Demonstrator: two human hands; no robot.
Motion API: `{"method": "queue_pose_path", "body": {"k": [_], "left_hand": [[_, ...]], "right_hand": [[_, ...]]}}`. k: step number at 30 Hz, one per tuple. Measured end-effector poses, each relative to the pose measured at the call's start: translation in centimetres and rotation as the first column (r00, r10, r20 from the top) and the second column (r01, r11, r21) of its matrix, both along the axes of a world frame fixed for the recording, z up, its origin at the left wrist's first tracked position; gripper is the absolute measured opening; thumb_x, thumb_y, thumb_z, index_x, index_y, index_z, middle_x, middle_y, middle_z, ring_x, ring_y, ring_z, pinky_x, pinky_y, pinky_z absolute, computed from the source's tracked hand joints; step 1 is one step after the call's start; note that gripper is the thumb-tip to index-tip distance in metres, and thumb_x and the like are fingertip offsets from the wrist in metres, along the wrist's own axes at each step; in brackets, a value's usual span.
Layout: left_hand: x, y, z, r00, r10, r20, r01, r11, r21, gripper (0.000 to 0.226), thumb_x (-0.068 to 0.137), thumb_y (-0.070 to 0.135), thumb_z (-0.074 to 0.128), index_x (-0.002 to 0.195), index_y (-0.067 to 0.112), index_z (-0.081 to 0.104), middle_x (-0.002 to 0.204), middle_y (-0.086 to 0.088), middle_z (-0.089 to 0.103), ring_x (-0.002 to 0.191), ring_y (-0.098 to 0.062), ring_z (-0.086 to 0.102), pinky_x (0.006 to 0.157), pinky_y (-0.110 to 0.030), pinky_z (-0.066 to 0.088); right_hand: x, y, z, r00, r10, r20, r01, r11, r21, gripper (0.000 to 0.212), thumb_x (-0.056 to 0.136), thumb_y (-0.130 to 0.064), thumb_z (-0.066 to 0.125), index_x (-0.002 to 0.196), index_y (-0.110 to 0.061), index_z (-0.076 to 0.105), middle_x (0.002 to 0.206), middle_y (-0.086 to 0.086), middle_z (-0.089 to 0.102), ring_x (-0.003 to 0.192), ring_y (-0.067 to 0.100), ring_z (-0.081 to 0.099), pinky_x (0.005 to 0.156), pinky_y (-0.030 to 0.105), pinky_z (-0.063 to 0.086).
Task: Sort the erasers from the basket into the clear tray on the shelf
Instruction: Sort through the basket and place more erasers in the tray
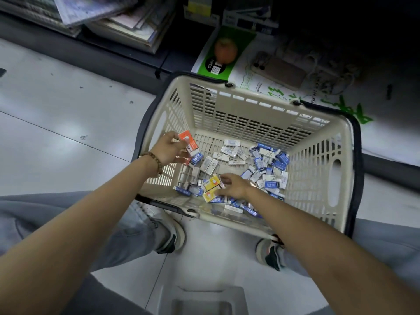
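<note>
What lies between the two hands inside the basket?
Head view: small white-wrapped rectangular erasers on the cream plastic basket floor, between the left hand holding an orange-sleeved eraser and the right hand.

Stationery shop, most likely. Plastic shopping basket (252, 98) with fold-down carry handles sits on pale tiled floor (56, 110). Inside it lie dozens of small erasers (268, 164) in printed retail sleeves. Stacked paper pads (127, 26) fill a low shelf (109, 62). Beside them lies a green-labelled pack (245, 39) marked with a piece count.

Left hand (167, 148) round orange eraser (187, 138), right hand (235, 187) on yellow erasers (212, 181), in basket (250, 97).
</note>
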State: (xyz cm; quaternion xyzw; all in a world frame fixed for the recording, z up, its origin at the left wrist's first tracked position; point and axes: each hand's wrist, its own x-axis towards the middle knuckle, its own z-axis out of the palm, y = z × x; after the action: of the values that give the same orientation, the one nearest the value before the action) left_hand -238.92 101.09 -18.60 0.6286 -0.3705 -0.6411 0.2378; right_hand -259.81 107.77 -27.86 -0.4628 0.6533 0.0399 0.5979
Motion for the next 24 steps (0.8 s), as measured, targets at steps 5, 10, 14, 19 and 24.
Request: {"method": "queue_pose_path", "body": {"k": [5, 10, 14, 19, 24], "left_hand": [[-0.2, 0.1, 0.0, 0.999, -0.028, 0.017, 0.028, 1.000, -0.008, 0.020, 0.093, 0.014, 0.053, 0.078, 0.017, 0.041, 0.081, -0.005, 0.066, 0.061, -0.012, 0.065, 0.058, -0.024, 0.057], [-0.6, -0.4, -0.3, 0.999, 0.001, -0.032, 0.000, 0.999, 0.041, 0.020, 0.093, 0.011, 0.052, 0.079, 0.014, 0.038, 0.080, -0.007, 0.064, 0.066, -0.014, 0.064, 0.056, -0.022, 0.057], [-0.9, -0.9, -0.8, 0.996, 0.049, -0.069, -0.043, 0.996, 0.079, 0.021, 0.094, 0.009, 0.049, 0.079, 0.013, 0.035, 0.084, -0.012, 0.059, 0.072, -0.020, 0.062, 0.065, -0.027, 0.058], [-1.0, -0.9, -0.9, 0.995, 0.065, -0.070, -0.057, 0.992, 0.116, 0.019, 0.095, 0.009, 0.049, 0.081, 0.012, 0.035, 0.089, -0.015, 0.059, 0.075, -0.023, 0.062, 0.063, -0.029, 0.057], [-0.9, -0.4, -0.5, 0.991, 0.109, -0.074, -0.098, 0.985, 0.139, 0.021, 0.095, 0.009, 0.048, 0.079, 0.012, 0.035, 0.087, -0.014, 0.058, 0.076, -0.024, 0.062, 0.068, -0.031, 0.056]], "right_hand": [[2.1, -0.5, 0.2, 0.922, 0.277, -0.270, -0.305, 0.950, -0.065, 0.061, 0.076, -0.065, 0.060, 0.121, -0.024, 0.058, 0.127, 0.002, 0.060, 0.122, 0.025, 0.051, 0.105, 0.039, 0.036], [2.9, -1.7, -0.6, 0.899, 0.250, -0.359, -0.274, 0.962, -0.017, 0.051, 0.093, -0.049, 0.048, 0.131, -0.014, 0.046, 0.131, 0.010, 0.054, 0.120, 0.030, 0.050, 0.099, 0.036, 0.039], [2.9, -1.4, -1.0, 0.925, 0.200, -0.323, -0.220, 0.975, -0.028, 0.039, 0.095, -0.038, 0.049, 0.123, -0.011, 0.048, 0.123, 0.010, 0.058, 0.114, 0.031, 0.052, 0.094, 0.034, 0.037], [2.1, -0.8, -1.0, 0.970, 0.073, -0.234, -0.086, 0.995, -0.047, 0.034, 0.091, -0.035, 0.059, 0.113, -0.009, 0.061, 0.114, 0.009, 0.064, 0.108, 0.029, 0.057, 0.097, 0.038, 0.044], [2.5, 1.0, -1.0, 0.988, 0.111, -0.104, -0.124, 0.984, -0.130, 0.021, 0.082, -0.019, 0.070, 0.088, -0.025, 0.051, 0.099, -0.001, 0.059, 0.118, 0.028, 0.051, 0.114, 0.040, 0.023]]}}
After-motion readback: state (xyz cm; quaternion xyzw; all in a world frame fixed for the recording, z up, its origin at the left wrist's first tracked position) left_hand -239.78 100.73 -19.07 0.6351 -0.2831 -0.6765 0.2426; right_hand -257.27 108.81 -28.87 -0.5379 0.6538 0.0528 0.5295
